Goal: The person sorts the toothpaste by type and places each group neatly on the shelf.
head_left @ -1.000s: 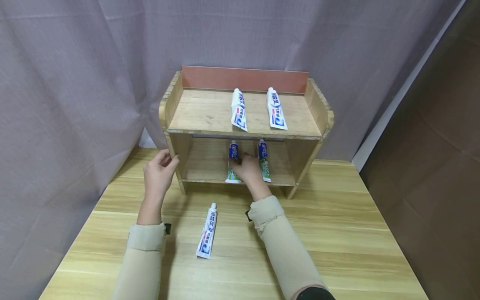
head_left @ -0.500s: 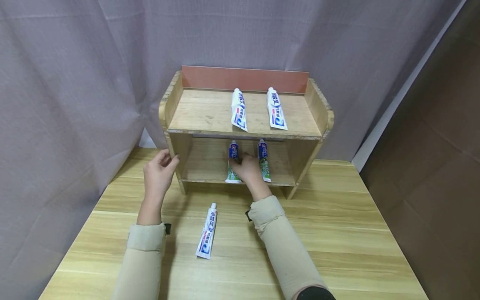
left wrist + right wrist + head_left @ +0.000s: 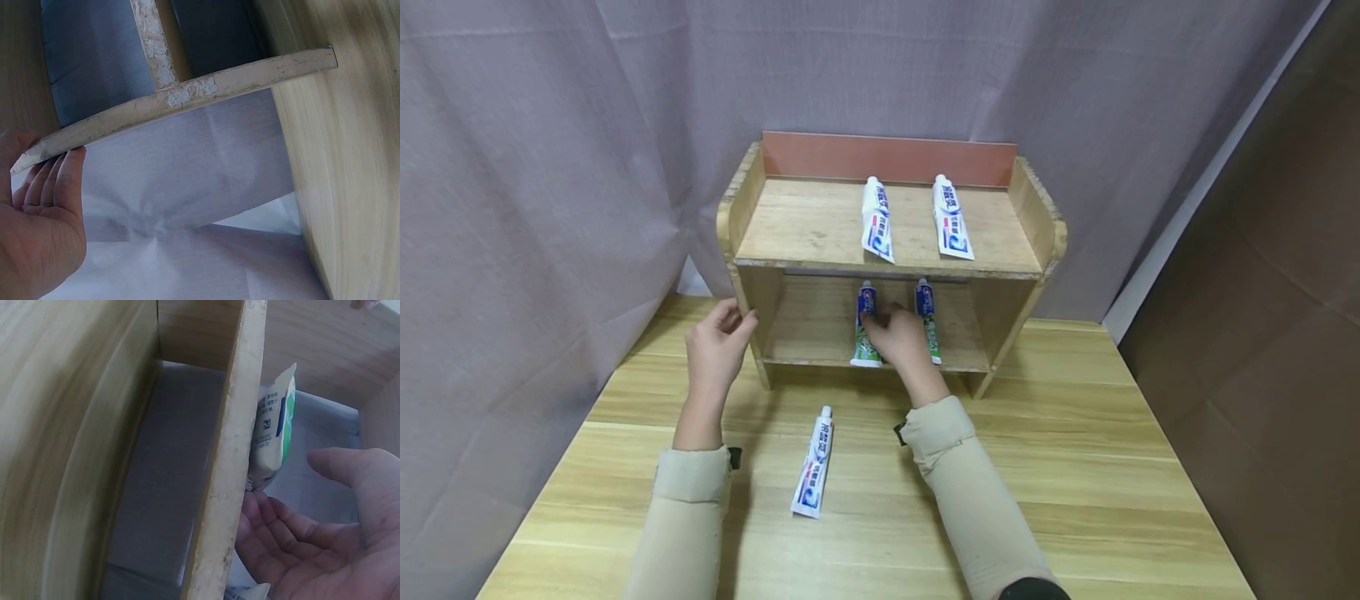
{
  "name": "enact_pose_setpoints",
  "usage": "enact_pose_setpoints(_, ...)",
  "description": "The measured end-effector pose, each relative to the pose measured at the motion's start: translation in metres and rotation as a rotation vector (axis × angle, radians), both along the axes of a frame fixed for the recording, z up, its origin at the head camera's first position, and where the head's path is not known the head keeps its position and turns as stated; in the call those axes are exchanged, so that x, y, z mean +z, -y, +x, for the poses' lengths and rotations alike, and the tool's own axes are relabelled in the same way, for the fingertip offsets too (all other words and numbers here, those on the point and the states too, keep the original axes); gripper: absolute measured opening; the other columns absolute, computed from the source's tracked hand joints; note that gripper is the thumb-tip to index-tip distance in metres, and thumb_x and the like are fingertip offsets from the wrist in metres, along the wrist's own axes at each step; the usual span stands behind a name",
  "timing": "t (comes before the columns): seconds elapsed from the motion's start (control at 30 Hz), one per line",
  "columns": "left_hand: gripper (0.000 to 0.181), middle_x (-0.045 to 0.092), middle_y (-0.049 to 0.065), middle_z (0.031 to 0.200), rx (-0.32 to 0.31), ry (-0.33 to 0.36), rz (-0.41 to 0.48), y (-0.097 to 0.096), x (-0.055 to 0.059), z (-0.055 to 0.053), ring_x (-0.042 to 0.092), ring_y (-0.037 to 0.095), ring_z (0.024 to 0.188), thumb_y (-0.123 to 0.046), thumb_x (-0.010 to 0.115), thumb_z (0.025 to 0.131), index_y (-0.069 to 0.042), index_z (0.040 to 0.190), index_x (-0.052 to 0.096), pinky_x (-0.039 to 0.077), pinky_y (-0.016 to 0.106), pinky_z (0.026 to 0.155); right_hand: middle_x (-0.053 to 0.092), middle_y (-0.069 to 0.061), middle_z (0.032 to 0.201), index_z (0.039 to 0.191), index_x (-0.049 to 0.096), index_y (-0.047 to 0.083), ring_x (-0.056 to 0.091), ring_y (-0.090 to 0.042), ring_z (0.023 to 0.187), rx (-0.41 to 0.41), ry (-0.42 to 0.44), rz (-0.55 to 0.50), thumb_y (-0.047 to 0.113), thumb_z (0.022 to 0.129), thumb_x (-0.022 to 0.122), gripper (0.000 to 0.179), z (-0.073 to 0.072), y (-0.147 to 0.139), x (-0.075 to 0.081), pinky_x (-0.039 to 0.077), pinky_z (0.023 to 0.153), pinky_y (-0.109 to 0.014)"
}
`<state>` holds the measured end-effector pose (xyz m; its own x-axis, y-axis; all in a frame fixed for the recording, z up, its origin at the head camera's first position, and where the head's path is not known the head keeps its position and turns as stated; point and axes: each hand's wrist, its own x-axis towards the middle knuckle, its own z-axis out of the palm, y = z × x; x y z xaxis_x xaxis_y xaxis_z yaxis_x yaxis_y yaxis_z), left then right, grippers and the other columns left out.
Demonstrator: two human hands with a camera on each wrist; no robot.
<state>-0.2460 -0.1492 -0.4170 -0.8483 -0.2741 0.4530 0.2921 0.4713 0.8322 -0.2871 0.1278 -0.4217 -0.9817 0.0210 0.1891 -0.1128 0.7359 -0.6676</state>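
Note:
My left hand (image 3: 718,342) holds the left side panel (image 3: 244,78) of a small two-tier wooden shelf (image 3: 820,242), thumb on one face and fingers on the other. On the lower tier, my right hand (image 3: 901,337) is between two blue-and-green toothpaste tubes. In the right wrist view its thumb stands away from the left toothpaste tube (image 3: 272,437), while loosely bent fingertips lie right at that tube's side. The right toothpaste tube (image 3: 927,304) lies just beyond the hand, partly covered by it.
Two white toothpaste tubes (image 3: 877,221) lie side by side on the upper tier. Another white toothpaste tube (image 3: 812,467) lies on the wooden table (image 3: 1075,467) between the forearms. Grey curtain (image 3: 587,125) hangs behind, and a brown panel (image 3: 1262,250) stands at the right.
My right hand has shifted slightly right, its thumb moving off the left blue-and-green toothpaste tube. My left hand stays on the side panel.

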Motion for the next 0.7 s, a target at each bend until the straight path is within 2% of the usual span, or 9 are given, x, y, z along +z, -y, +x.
enact_pose_setpoints(0.1,0.020,0.076,0.011,0.102,0.004,0.000,-0.007,0.000,0.000,0.000,0.075,0.025,0.093,-0.022,0.071,0.092,-0.008,0.107,0.075,0.061,0.036,0.082,0.065,-0.008,0.075,0.103,0.071,0.003,0.059,-0.024,0.069,-0.001,-0.032,0.011,0.041,0.095,0.064,0.040,0.001,0.000,0.001,0.049,0.060,-0.035)
enact_pose_setpoints(0.43,0.018,0.076,0.011,0.102,0.000,-0.009,-0.002,0.000,0.002,0.000,0.075,0.027,0.092,-0.019,0.072,0.092,-0.008,0.106,0.075,0.061,0.037,0.082,0.073,-0.011,0.087,0.106,0.073,0.001,0.066,-0.027,0.077,0.010,-0.081,-0.012,0.041,0.090,0.069,0.044,0.008,-0.001,0.006,0.056,0.069,-0.038)
enact_pose_setpoints(0.7,0.019,0.076,0.012,0.101,0.004,0.001,-0.009,0.000,0.002,0.001,0.075,0.028,0.092,-0.019,0.072,0.093,-0.007,0.107,0.075,0.061,0.039,0.082,0.072,-0.011,0.088,0.110,0.071,-0.001,0.067,-0.025,0.075,0.051,-0.096,-0.022,0.040,0.088,0.072,0.047,0.012,-0.002,0.008,0.058,0.066,-0.035)
